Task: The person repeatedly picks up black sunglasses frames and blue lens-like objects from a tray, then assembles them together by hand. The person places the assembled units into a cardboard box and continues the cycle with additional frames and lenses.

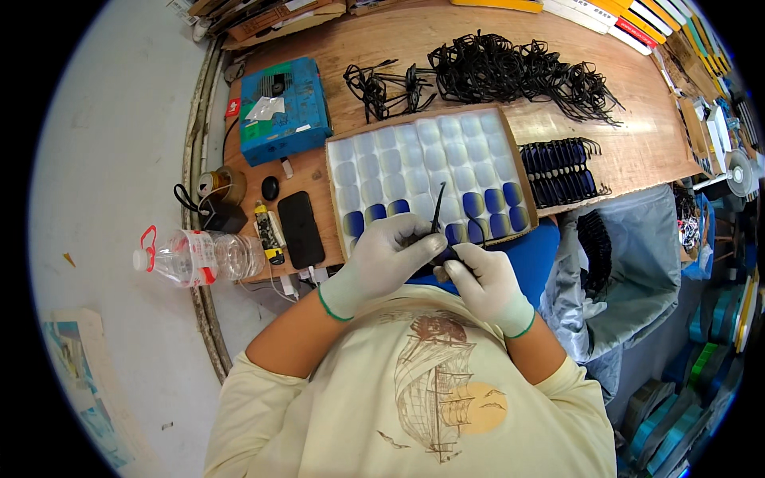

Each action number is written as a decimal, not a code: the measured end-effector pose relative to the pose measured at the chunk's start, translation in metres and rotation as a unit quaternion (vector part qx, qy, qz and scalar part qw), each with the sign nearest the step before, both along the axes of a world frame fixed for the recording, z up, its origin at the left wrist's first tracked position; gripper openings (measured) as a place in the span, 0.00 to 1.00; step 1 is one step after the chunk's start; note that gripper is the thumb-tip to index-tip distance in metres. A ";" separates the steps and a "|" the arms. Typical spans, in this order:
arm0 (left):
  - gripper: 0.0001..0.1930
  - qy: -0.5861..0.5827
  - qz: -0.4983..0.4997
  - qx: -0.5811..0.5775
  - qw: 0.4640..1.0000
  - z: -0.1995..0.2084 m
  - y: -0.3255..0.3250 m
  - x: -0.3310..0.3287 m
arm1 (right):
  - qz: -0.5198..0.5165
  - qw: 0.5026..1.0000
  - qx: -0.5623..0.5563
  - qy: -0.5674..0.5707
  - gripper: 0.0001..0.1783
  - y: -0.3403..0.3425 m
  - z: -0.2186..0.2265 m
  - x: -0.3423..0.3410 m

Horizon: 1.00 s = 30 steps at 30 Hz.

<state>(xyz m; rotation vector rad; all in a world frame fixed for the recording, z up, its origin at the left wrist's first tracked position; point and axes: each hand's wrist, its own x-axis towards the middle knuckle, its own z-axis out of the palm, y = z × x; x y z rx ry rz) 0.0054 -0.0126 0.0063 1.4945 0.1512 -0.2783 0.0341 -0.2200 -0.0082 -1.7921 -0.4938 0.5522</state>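
Both hands wear white gloves with green cuffs and meet over the near edge of a shallow cardboard box. Between them is a black eyeglass frame, one temple arm pointing up and away. My left hand pinches the frame from the left. My right hand is closed on its right side. Fingers hide most of the frame's front, so whether a lens sits in it I cannot tell. The cardboard box holds rows of pockets, several with dark blue tinted lenses along the near rows.
Tangled black frames lie at the back; dark-lensed glasses are stacked right of the box. On the left are a blue box, phone, yellow cutter and large clear bottle. A grey cloth-lined bin stands at right.
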 end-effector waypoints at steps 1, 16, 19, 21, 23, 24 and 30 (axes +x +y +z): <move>0.10 0.012 -0.009 0.006 1.000 0.006 -0.001 0.003 | -0.001 1.000 0.000 -0.002 0.09 0.001 0.000 0.000; 0.12 -0.067 -0.079 0.136 0.985 0.005 -0.008 0.013 | -0.135 0.966 0.171 0.142 0.08 0.007 -0.002 0.004; 0.11 -0.072 -0.050 0.141 0.986 0.000 -0.018 0.019 | -0.166 0.976 0.127 0.064 0.08 0.008 -0.012 0.007; 0.11 -0.069 -0.042 0.160 0.984 -0.003 -0.023 0.025 | -0.172 0.980 0.094 0.021 0.08 0.005 -0.015 0.012; 0.11 -0.056 -0.044 0.169 0.983 -0.013 -0.025 0.031 | -0.179 0.980 0.082 -0.011 0.08 0.004 -0.016 0.018; 0.11 -0.041 -0.030 0.145 0.988 -0.015 -0.028 0.033 | -0.164 0.985 0.060 -0.003 0.08 0.000 -0.016 0.022; 0.13 -0.174 -0.173 0.192 0.950 -0.007 -0.014 0.072 | -0.027 0.991 0.094 0.094 0.08 -0.028 -0.012 0.058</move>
